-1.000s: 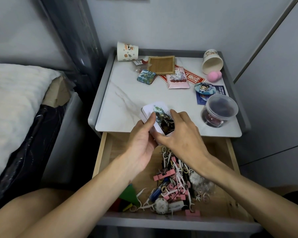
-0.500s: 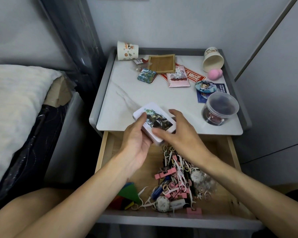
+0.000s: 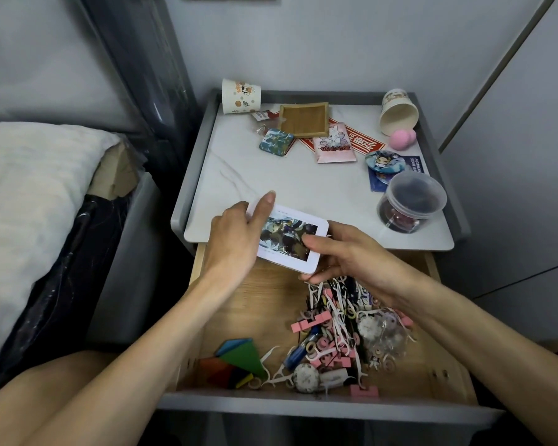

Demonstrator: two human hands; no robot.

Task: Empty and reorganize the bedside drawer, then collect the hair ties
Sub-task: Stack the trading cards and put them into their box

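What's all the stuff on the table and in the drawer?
paper cups: two, white, tipped, tabletop's back corners
wooden tray: one, brown, back middle
sponge: one, pink, by right cup
packet: one, pink, beside tray
badges: two, bluish, either side of packet
tub: one, clear, front right
drawer: one, wooden, open
small clutter: many, white and pink, drawer's right
flat shapes: several, multicoloured, drawer's front left
picture box: one, white, in both hands
left hand: grips box's left end
right hand: pinches box's right end
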